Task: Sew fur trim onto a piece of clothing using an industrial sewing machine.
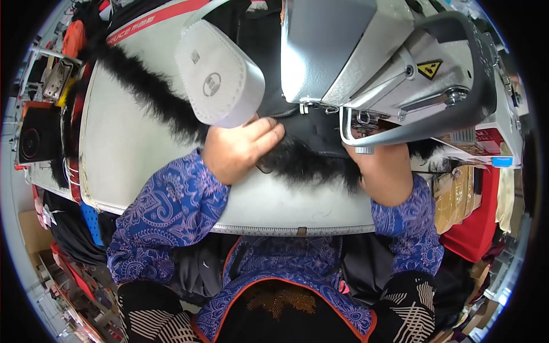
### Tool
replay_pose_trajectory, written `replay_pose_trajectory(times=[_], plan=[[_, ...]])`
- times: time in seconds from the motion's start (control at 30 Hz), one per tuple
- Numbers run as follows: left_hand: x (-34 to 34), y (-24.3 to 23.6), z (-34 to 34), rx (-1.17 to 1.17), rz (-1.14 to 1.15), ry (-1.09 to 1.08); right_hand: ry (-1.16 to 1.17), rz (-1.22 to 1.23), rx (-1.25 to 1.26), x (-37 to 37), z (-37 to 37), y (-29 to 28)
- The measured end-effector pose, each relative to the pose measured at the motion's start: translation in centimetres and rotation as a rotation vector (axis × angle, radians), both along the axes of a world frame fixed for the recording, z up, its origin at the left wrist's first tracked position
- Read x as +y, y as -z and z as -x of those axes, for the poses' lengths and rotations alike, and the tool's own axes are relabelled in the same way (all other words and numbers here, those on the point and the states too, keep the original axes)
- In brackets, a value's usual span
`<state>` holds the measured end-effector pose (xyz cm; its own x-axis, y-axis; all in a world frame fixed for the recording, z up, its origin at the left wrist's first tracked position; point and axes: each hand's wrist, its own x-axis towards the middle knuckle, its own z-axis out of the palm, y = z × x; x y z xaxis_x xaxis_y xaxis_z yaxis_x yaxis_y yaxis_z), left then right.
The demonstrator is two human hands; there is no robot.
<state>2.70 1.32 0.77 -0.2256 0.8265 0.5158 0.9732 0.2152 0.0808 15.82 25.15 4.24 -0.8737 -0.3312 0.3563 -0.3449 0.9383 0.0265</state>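
Observation:
A long strip of black fur trim (311, 163) runs across the white sewing table, along the edge of a black fabric piece (314, 131). My left hand (239, 150) lies over the trim left of the needle area, its fingers pressed together on the fur and fabric. Part of its fingertips is hidden below the white lamp-like head. To the right, my right hand (388, 174) is by the trim's other end, under the grey guard bar of the sewing machine (329, 48). The machine covers those fingers, so their grip cannot be made out.
A white rounded head (220, 74) hangs over the left hand. The table's front edge carries a measuring strip (263, 230). Loose fur stretches to the back left. A black speaker-like box (34, 134) stands at far left, and red cloth (477, 220) hangs at right.

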Motion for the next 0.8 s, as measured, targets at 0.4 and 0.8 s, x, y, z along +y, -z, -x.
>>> replay_pose_trajectory(times=[0.4,0.8], plan=[[-0.9,-0.7,-2.2,-0.126,0.109,-0.259,-0.096,0.096,-0.119,-2.8,1.0,1.3],[0.2,0.1,1.5,-0.1,-0.062,-0.105,0.046,0.12,-0.071,-2.6,1.3,2.2]])
